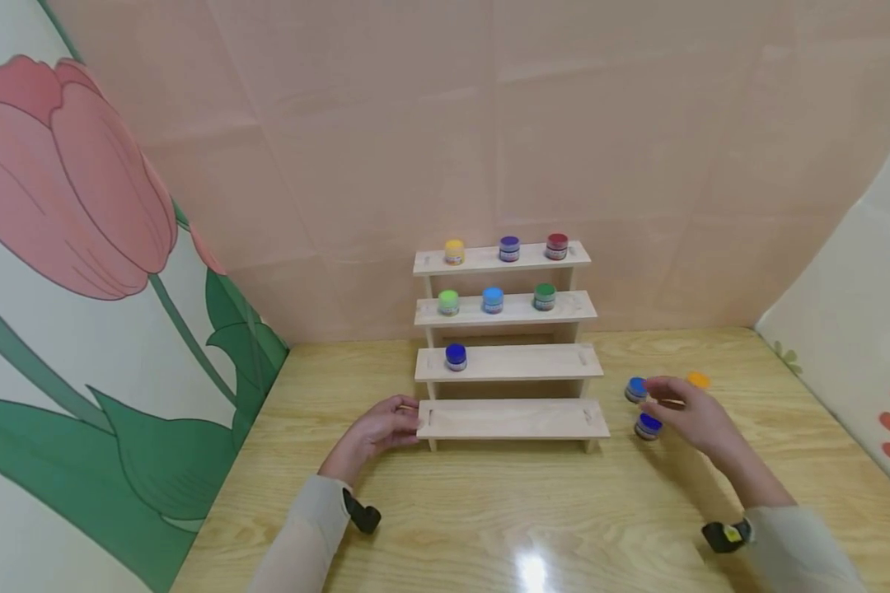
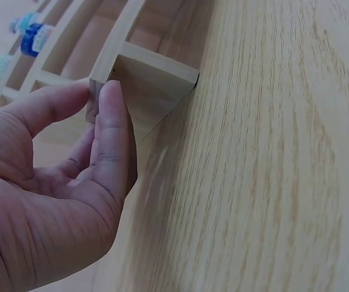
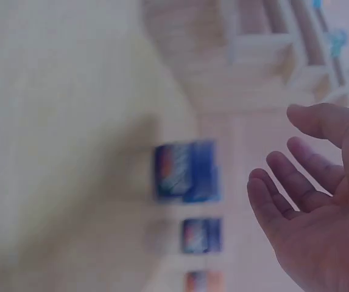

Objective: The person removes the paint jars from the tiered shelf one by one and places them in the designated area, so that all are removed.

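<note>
Blue jars (image 1: 647,429) stand between rack (image 1: 515,418) and orange jar (image 1: 699,380).

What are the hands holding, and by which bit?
The left hand pinches the bottom shelf by its left end. The right hand holds nothing.

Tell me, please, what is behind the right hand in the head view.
An orange lid and part of a blue-lidded jar show beyond the right hand; it covers what is beneath the orange lid and part of the tabletop.
</note>
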A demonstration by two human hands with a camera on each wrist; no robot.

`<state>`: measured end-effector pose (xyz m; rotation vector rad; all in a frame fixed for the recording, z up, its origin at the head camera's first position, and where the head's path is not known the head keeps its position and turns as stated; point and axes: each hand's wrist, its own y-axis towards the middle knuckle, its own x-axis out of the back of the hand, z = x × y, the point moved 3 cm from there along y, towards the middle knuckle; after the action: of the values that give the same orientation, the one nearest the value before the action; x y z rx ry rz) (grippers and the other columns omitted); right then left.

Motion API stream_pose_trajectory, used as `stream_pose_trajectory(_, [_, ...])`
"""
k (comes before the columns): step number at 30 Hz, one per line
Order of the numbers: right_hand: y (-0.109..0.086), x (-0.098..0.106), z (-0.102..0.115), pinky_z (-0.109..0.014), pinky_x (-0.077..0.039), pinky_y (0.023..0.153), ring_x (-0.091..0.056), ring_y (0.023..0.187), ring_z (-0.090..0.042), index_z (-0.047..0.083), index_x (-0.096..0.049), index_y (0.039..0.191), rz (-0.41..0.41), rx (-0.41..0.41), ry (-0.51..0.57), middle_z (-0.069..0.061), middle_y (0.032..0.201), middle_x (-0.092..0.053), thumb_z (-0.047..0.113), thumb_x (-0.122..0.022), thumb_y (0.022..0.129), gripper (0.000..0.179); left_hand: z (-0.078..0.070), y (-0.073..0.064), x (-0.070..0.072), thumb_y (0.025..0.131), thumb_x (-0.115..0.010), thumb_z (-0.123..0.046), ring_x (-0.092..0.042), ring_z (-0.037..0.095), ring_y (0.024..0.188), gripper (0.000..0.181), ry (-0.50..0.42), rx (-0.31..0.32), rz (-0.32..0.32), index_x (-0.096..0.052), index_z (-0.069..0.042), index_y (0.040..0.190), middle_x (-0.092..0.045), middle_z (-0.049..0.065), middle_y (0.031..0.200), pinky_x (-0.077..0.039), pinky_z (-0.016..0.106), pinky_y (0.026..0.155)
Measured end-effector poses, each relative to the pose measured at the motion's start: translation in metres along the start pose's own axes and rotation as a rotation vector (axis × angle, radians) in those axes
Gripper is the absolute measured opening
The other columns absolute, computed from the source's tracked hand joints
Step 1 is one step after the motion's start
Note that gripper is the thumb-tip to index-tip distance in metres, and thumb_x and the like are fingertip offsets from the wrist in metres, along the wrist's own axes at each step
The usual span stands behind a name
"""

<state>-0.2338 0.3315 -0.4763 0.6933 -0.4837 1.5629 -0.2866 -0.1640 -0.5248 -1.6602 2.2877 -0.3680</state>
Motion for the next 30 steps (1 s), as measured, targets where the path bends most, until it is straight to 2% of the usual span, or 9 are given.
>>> stream_pose_trajectory(3, [0.007, 0.001, 0.019, -0.031, -0.058, 0.087, -0.057, 0.121, -0.049, -0.002, -0.052, 0.14, -0.005, 0.016, 0.004, -0.028, 0.136, -0.057, 0.035, -0.062, 0.102, 0.053, 0.0, 0.001, 0.001, 0.092, -0.067, 0.004, -0.063, 0.02, 0.087, 0.045, 0.003, 0.003, -0.002, -0.049, 0.002, 0.134, -0.058, 0.01, 0.111, -0.061, 0.031, 0.073])
stream_pose_trajectory(8, [0.02, -0.004, 0.057, -0.047, -0.057, 0.091, -0.06, 0.119, -0.046, 0.0, -0.054, 0.139, -0.027, 0.068, 0.036, -0.026, 0.134, -0.058, 0.032, -0.064, 0.101, 0.05, 0.001, 0.002, 0.002, 0.092, -0.067, 0.004, -0.063, 0.02, 0.088, 0.046, 0.011, 0.001, 0.0, -0.049, 0.002, 0.134, -0.057, 0.011, 0.112, -0.061, 0.031, 0.074])
stream_pose_trajectory(15, [0.041, -0.021, 0.105, -0.048, -0.053, 0.098, -0.061, 0.12, -0.041, 0.0, -0.058, 0.135, -0.006, 0.134, 0.094, -0.023, 0.132, -0.061, 0.026, -0.066, 0.1, 0.044, -0.001, 0.0, 0.0, 0.092, -0.067, 0.004, -0.062, 0.02, 0.087, 0.047, 0.005, 0.001, 0.002, -0.048, 0.002, 0.135, -0.057, 0.012, 0.113, -0.061, 0.03, 0.074])
stream_pose_trajectory(21, [0.056, -0.039, 0.127, -0.053, -0.051, 0.102, -0.06, 0.121, -0.039, 0.0, -0.059, 0.132, 0.031, 0.144, 0.132, -0.022, 0.132, -0.061, 0.022, -0.067, 0.099, 0.04, -0.003, -0.001, -0.002, 0.092, -0.067, 0.004, -0.063, 0.02, 0.087, 0.047, 0.006, 0.007, 0.002, -0.049, 0.002, 0.135, -0.057, 0.011, 0.111, -0.061, 0.03, 0.074])
stream_pose_trajectory(30, [0.073, -0.06, 0.146, -0.053, -0.05, 0.104, -0.061, 0.119, -0.039, -0.005, -0.06, 0.13, 0.047, 0.194, 0.204, -0.024, 0.128, -0.063, 0.012, -0.068, 0.098, 0.037, -0.001, 0.0, 0.0, 0.092, -0.067, 0.003, -0.063, 0.02, 0.088, 0.047, 0.015, 0.002, 0.009, -0.049, 0.003, 0.135, -0.058, 0.012, 0.111, -0.061, 0.03, 0.075])
